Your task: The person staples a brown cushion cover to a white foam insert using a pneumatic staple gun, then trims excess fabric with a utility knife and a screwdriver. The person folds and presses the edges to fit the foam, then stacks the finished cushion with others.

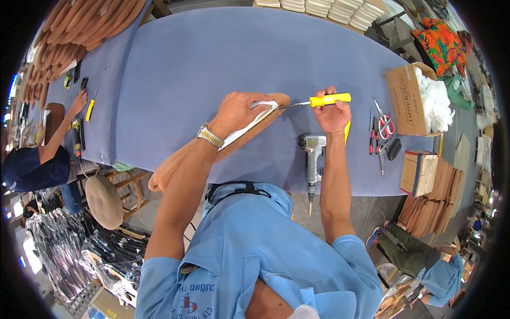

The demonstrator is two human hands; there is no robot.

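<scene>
- While the left hand (237,112) grips a brown padded piece (245,139) over the table (175,80), the right hand (334,118) grasps a yellow-handled tool (330,100), tip at the white lining (234,136).
- Grey drill (312,162) beside right forearm (336,181).

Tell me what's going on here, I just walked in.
A person in a blue shirt is working at a blue-covered table. Their left hand steadies a long tan piece with a white side. Their right hand holds a yellow-handled tool, its thin metal shaft reaching the piece near its far end. A power tool lies beside the right forearm, with scissors further right.
</scene>
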